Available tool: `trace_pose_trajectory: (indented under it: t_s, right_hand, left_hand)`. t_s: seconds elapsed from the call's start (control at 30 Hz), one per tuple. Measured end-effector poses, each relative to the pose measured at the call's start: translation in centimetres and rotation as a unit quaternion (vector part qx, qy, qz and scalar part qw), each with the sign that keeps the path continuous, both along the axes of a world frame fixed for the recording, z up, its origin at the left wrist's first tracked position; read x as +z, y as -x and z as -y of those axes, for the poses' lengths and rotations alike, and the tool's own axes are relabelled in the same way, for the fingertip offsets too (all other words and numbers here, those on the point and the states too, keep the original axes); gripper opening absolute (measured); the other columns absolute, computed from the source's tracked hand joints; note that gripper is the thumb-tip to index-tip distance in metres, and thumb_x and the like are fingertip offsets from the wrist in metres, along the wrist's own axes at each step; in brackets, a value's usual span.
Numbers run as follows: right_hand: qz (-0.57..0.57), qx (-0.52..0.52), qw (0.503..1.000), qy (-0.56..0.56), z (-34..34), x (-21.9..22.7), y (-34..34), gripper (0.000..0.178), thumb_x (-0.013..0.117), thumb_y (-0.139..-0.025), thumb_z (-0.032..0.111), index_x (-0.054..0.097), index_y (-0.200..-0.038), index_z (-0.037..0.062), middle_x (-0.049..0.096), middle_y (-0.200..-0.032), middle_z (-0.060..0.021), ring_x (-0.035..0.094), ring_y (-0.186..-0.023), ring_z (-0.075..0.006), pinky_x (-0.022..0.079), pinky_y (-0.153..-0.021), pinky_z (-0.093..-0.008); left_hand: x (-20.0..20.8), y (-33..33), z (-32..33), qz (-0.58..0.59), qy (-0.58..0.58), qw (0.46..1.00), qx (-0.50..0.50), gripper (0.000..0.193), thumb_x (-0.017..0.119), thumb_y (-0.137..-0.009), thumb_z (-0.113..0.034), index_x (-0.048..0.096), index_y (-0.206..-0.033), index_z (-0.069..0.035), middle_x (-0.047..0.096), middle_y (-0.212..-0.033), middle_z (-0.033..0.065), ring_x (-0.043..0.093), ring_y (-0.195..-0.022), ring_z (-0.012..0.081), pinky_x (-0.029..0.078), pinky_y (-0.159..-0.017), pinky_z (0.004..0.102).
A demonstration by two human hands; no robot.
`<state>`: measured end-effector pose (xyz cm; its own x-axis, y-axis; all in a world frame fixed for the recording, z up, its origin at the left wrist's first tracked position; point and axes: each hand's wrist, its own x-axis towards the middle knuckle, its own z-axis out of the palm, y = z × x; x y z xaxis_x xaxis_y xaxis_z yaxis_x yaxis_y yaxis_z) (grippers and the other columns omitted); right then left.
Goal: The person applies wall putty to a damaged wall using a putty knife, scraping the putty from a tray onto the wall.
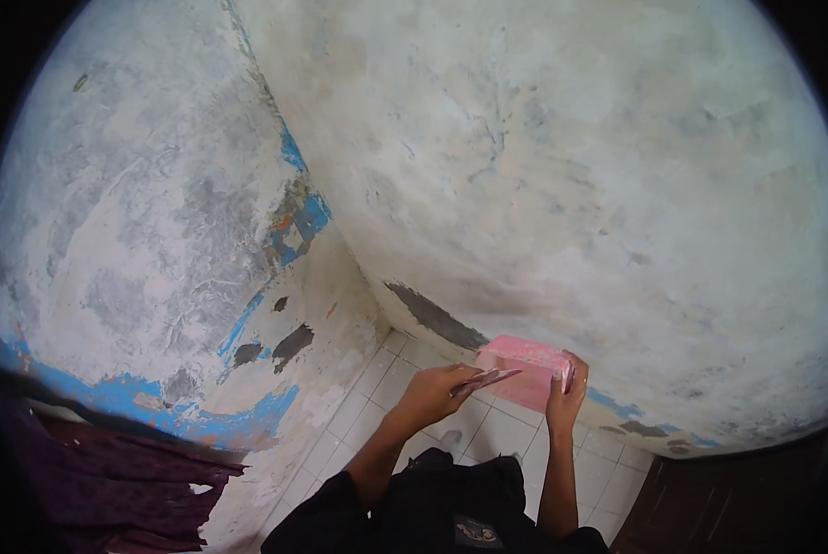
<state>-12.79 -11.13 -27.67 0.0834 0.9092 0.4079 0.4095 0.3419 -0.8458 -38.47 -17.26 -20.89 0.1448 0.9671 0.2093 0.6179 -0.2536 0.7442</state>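
While the left hand (435, 390) curls closed round a scraper (493, 377) jutting to its right, the right hand (568, 388) grips a pink tray (528, 350), whitish-smeared, reaching out to that hand's left.

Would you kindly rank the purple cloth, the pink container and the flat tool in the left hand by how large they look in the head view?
1. Purple cloth, clearly largest
2. Pink container, partly hidden
3. Flat tool, a thin sliver
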Motion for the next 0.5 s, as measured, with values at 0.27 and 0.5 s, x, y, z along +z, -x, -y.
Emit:
trace_pose_trajectory:
  t_s: [0.27,0.5]
  right_hand:
    - [-0.045,-0.043,0.998,-0.01,0.1,1.4,1.4,0.042,0.064,-0.093,0.029,0.057,-0.121,-0.001,0.06,-0.12,-0.0178,0.054,-0.117,-0.0336,0.04,-0.104,-0.0432]
    - [-0.061,-0.035,0.996,-0.05,-0.3,2.5,3.4,0.052,0.066,-0.092,0.043,0.058,-0.122,0.0011,0.06,-0.121,-0.0169,0.053,-0.118,-0.0337,0.04,-0.104,-0.0446]
  left_hand:
    - [-1.5,1.0,-2.6,0.022,-0.065,0.996,-0.058,0.022,0.07,-0.087,-0.012,0.071,-0.108,-0.011,0.067,-0.099,0.0104,0.064,-0.091,0.0317,0.051,-0.078,0.0416]
    - [-1.4,1.5,-4.4,-0.043,-0.064,0.994,-0.071,0.031,0.062,-0.087,-0.003,0.066,-0.117,-0.009,0.068,-0.1,0.0143,0.064,-0.091,0.0377,0.05,-0.076,0.0465]
